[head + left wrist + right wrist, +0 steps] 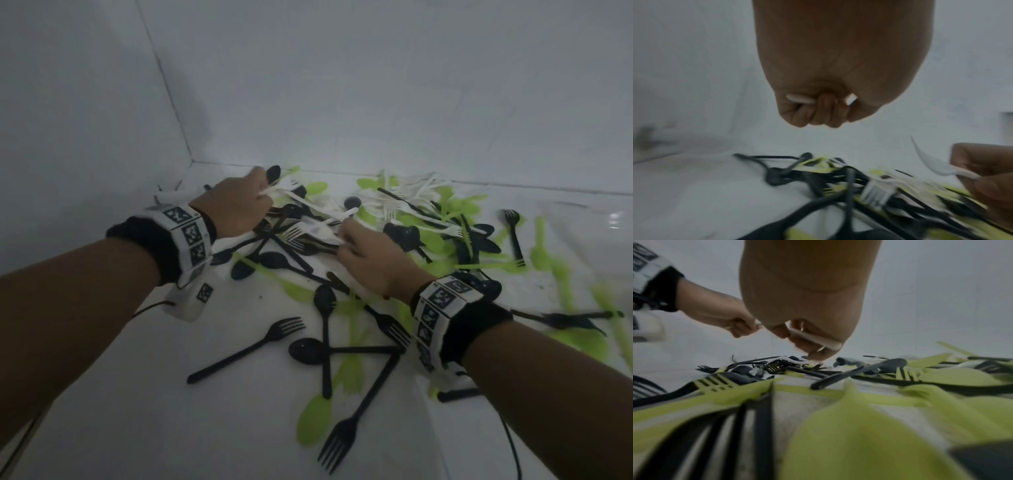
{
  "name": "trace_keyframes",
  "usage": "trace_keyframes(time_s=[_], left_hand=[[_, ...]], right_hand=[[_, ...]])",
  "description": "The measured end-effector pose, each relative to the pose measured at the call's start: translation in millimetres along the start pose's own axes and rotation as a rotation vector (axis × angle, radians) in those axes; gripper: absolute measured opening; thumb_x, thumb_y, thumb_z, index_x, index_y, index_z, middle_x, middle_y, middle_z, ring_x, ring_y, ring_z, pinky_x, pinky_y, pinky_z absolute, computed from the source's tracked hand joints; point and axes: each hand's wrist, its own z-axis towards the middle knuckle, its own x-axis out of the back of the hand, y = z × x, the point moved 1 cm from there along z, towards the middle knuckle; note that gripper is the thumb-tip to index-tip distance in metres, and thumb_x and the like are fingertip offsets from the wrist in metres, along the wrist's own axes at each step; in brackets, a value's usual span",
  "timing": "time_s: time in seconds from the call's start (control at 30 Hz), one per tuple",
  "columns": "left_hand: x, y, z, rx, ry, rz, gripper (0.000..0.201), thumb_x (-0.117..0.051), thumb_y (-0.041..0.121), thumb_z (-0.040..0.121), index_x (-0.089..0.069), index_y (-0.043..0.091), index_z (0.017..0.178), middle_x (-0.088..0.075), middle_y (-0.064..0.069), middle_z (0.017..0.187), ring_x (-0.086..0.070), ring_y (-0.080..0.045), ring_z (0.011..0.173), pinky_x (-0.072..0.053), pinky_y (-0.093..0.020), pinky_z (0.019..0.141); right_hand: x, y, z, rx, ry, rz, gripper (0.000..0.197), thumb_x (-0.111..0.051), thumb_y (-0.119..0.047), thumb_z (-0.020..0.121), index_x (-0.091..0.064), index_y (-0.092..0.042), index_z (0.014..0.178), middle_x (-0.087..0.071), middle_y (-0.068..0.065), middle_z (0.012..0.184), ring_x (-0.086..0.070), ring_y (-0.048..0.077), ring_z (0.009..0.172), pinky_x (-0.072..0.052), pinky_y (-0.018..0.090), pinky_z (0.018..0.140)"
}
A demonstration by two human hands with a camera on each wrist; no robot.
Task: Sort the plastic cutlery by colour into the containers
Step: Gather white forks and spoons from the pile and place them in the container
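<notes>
Both hands were curled tight on white cutlery — the left hand (239,202) and the right hand (371,260) — over the mixed pile (394,274). Those pieces looked light and slippery, best held by the handle.

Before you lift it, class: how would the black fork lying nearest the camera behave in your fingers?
The black fork looks thin and plastic, so probably very light. Its long narrow handle may flex slightly. It lies flat, so it should slide rather than roll on the white surface.
</notes>
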Motion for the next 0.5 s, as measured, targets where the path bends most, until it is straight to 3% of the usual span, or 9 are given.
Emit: trace_keyframes(time_s=[0.1,0.17,0.23,0.3,0.37,0.5], left_hand=[[6.0,-30.4,-8.4,0.13,0.106,-0.093,0.045,-0.04,0.052,0.104,-0.054,0.013,0.085,-0.06,-0.004,0.079,-0.057,-0.025,0.077,-0.041,-0.038,0.07],[0.3,-46.0,-16.2,0.145,0.123,-0.157,0.049,-0.036,0.049,0.107,-0.064,0.013,0.089,-0.064,-0.001,0.082,-0.061,-0.027,0.086,-0.045,-0.04,0.081],[-6.4,-54.7,-23.9,0.116,0.136,-0.15,0.043,-0.035,0.041,0.109,-0.061,0.011,0.094,-0.063,-0.004,0.081,-0.061,-0.03,0.085,-0.045,-0.04,0.08],[-10.6,-58.2,-28.7,0.063,0.166,-0.104,0.036,-0.036,0.037,0.109,-0.054,0.011,0.093,-0.062,-0.009,0.081,-0.06,-0.032,0.081,-0.045,-0.042,0.075],[-12.2,-60.6,-27.1,0.045,0.198,-0.091,0.032,-0.037,0.035,0.109,-0.055,0.01,0.099,-0.065,-0.01,0.086,-0.061,-0.033,0.082,-0.049,-0.045,0.076],[-10.9,-55.5,-5.5,0.052,0.193,-0.081,0.034,-0.041,0.033,0.106,-0.057,0.006,0.093,-0.063,-0.011,0.081,-0.06,-0.033,0.08,-0.049,-0.045,0.076]], right_hand=[[1.3,0.2,19.7,-0.063,0.102,-0.041,0.013,-0.046,-0.027,0.104,-0.046,-0.021,0.115,-0.064,0.004,0.079,-0.061,0.026,0.072,-0.049,0.039,0.066],[-3.0,-1.2,38.8,-0.075,0.058,-0.151,0.031,-0.048,-0.026,0.102,-0.049,-0.024,0.133,-0.068,0.005,0.089,-0.064,0.028,0.084,-0.053,0.04,0.073],[-10.0,-4.3,54.1,-0.071,-0.007,-0.246,0.036,-0.05,-0.026,0.1,-0.053,-0.028,0.136,-0.069,0.005,0.102,-0.064,0.028,0.096,-0.05,0.037,0.077],[-16.2,-8.7,63.4,-0.077,-0.053,-0.288,0.027,-0.05,-0.027,0.101,-0.06,-0.026,0.127,-0.066,0.002,0.103,-0.062,0.026,0.099,-0.045,0.034,0.076],[-20.0,-11.5,65.9,-0.08,-0.028,-0.274,0.017,-0.05,-0.032,0.104,-0.064,-0.024,0.112,-0.059,-0.003,0.091,-0.062,0.025,0.094,-0.043,0.033,0.073],[-13.0,-8.5,62.4,-0.056,0.177,-0.108,0.021,-0.051,-0.037,0.104,-0.054,-0.023,0.088,-0.053,-0.008,0.071,-0.056,0.019,0.071,-0.038,0.032,0.064]])
